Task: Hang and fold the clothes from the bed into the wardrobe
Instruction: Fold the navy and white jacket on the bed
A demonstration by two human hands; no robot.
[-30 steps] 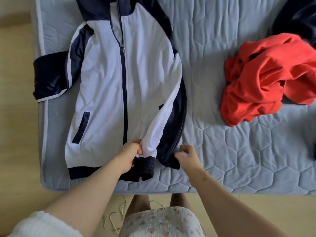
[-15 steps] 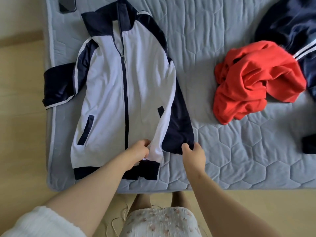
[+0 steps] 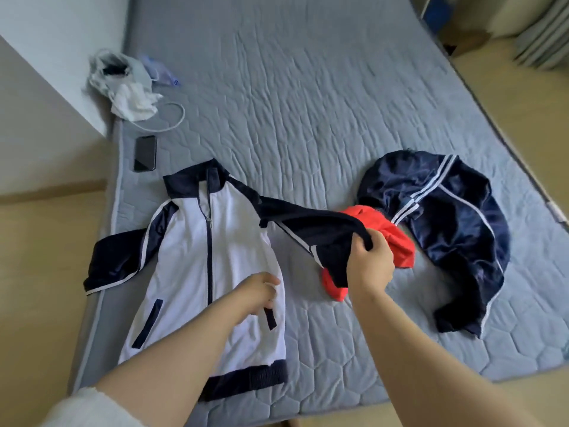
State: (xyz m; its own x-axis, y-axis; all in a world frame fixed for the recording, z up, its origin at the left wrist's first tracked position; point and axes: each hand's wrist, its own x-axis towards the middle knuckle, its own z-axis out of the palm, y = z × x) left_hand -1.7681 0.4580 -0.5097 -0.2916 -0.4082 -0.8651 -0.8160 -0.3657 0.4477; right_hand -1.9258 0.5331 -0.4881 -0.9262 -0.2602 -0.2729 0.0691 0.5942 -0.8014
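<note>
A white and navy zip jacket (image 3: 197,272) lies front up on the grey quilted bed (image 3: 308,103). My right hand (image 3: 369,260) grips the end of its navy right sleeve (image 3: 314,229), lifted off the bed and stretched out to the right. My left hand (image 3: 258,291) rests on the jacket's white front near the right pocket, fingers loosely curled; whether it pinches the cloth I cannot tell. A red garment (image 3: 397,241) lies crumpled partly behind the raised sleeve. A navy garment with white stripes (image 3: 446,229) lies to the right.
A black phone (image 3: 145,153) lies on the bed above the jacket's collar. A white cable (image 3: 172,121), a plastic bag (image 3: 110,72) and white cloth (image 3: 135,101) sit at the bed's far left by a wall. Wooden floor borders the bed left, right and front.
My right hand has lifted the right sleeve from beside the jacket's hem and pulled it out to the right. My left hand has moved up the front. The view has tilted up the bed.
</note>
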